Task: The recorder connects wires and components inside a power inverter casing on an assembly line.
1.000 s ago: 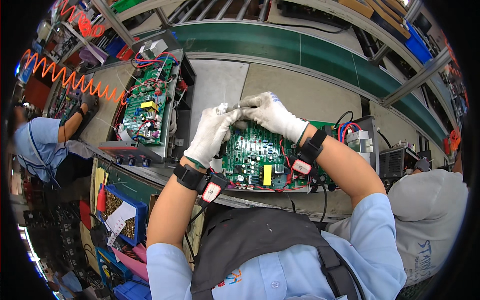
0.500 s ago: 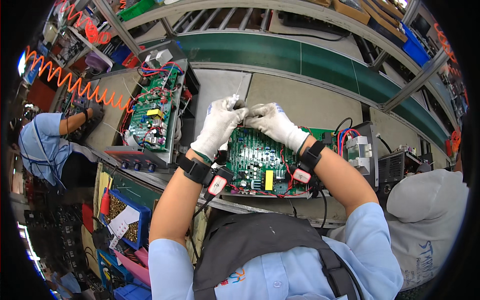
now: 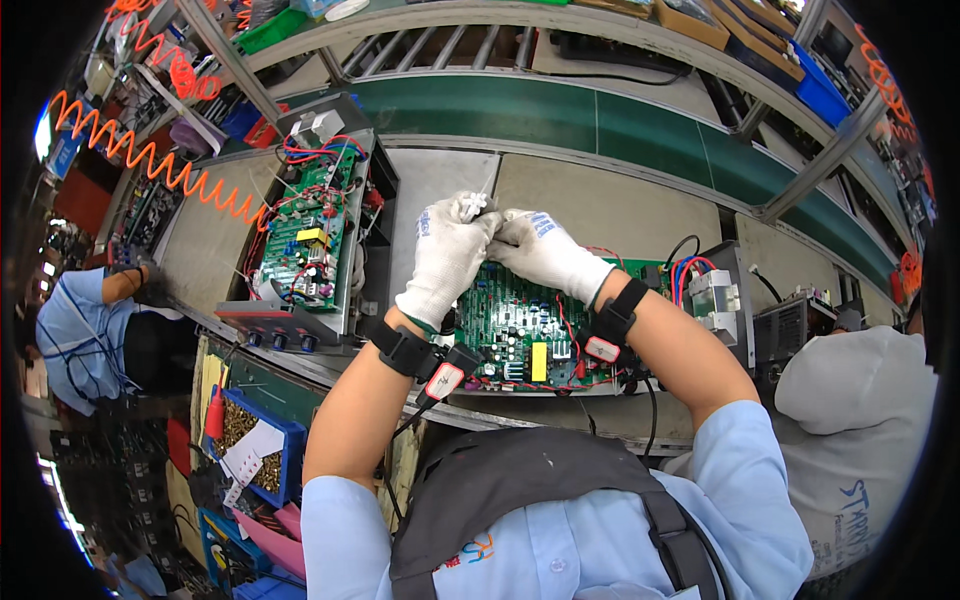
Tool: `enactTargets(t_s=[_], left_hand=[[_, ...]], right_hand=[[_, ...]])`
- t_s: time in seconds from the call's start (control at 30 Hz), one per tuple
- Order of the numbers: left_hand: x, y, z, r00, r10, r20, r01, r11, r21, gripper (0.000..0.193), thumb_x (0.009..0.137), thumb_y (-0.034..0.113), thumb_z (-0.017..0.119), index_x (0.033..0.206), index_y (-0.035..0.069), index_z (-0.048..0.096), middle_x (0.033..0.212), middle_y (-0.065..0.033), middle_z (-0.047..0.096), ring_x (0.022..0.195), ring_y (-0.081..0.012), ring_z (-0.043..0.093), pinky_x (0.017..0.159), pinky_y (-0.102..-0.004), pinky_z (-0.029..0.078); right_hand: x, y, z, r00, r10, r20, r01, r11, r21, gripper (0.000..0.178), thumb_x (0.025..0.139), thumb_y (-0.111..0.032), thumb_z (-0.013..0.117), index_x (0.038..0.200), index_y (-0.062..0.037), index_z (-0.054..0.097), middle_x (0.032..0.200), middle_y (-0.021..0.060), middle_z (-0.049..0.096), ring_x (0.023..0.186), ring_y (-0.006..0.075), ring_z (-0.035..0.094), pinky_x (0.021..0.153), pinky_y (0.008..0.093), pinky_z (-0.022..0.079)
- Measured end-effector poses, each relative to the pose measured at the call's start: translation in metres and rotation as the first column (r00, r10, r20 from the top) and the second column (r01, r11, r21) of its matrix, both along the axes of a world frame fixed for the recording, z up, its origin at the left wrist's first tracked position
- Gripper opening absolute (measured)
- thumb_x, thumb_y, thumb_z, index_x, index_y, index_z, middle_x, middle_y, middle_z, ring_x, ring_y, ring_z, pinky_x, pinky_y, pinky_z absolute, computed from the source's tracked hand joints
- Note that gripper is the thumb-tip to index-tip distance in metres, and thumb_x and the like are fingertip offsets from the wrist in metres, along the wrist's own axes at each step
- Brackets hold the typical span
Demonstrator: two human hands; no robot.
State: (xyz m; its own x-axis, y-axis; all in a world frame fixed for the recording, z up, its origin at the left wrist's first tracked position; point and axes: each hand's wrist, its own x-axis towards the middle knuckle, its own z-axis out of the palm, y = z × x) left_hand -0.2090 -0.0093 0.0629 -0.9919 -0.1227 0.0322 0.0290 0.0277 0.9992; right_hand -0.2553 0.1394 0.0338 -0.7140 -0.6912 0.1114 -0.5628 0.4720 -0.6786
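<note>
My left hand (image 3: 448,258), in a white knit glove, is closed around a small bunch of white plastic cable ties (image 3: 472,206). Their ends stick out above the fingers, and one thin tail points upward. My right hand (image 3: 548,252), gloved the same way, has its fingertips pinched together against the left fingers. What lies in that pinch is hidden. Both hands are above the far edge of a green circuit board (image 3: 510,320), which carries a yellow transformer (image 3: 539,362) and red wires. At its right end sits a metal chassis (image 3: 718,300) with red and blue cables.
A second unit with a green board (image 3: 310,240) stands at left, an orange coiled hose (image 3: 165,165) above it. A blue bin of screws (image 3: 290,455) is at lower left. Beyond runs a green conveyor belt (image 3: 500,108). Co-workers are at left (image 3: 75,330) and right (image 3: 850,420).
The hands stay together, shifting slightly, and the cable ties in the left hand have tipped. The co-worker at left has moved an arm down and back.
</note>
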Motion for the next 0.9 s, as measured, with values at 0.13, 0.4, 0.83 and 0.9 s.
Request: enactTargets(t_s=[0.13,0.4,0.83,0.9], left_hand=[[-0.003,-0.02,0.007,0.998,-0.069,-0.009,0.066,0.973,-0.221,0.009,0.082,0.001,0.064,0.09,-0.003,0.068,0.075,0.0006,0.061,0.07,-0.0051,0.054,0.063,-0.0203,0.044],[0.015,-0.042,-0.025,0.965,-0.256,0.061,0.177,0.461,-0.869,0.025,0.083,0.032,0.065,0.095,0.01,0.069,0.084,-0.0141,0.065,0.085,-0.0336,0.064,0.073,-0.0437,0.05],[0.008,-0.03,0.014,0.915,-0.366,0.171,0.394,0.902,-0.179,0.034,0.095,0.033,0.057,0.085,0.001,0.064,0.064,0.0042,0.05,0.058,-0.0048,0.043,0.052,-0.0226,0.035],[0.015,-0.024,0.007,0.928,-0.335,0.161,0.366,0.898,-0.243,0.031,0.097,0.027,0.052,0.083,0.001,0.063,0.064,0.0023,0.051,0.06,-0.005,0.045,0.054,-0.0236,0.038]], right_hand=[[0.003,0.001,0.006,0.991,0.053,-0.125,-0.043,0.996,0.081,0.027,0.09,-0.03,0.056,0.1,-0.0089,0.069,0.093,0.0152,0.062,0.09,0.0328,0.063,0.079,0.0413,0.05],[0.012,-0.01,0.007,0.931,0.17,-0.323,0.018,0.862,0.507,0.018,0.091,-0.027,0.055,0.099,-0.0118,0.063,0.092,0.0101,0.062,0.084,0.0297,0.065,0.072,0.0414,0.052],[0.015,-0.008,0.021,0.943,0.181,-0.28,0.026,0.798,0.603,0.03,0.094,-0.036,0.047,0.095,-0.0119,0.065,0.093,0.0094,0.066,0.085,0.0278,0.067,0.071,0.0421,0.052],[0.015,-0.012,0.019,0.939,0.184,-0.29,0.044,0.774,0.631,0.025,0.092,-0.033,0.049,0.091,-0.0134,0.065,0.088,0.0082,0.068,0.08,0.0268,0.069,0.069,0.0422,0.052]])
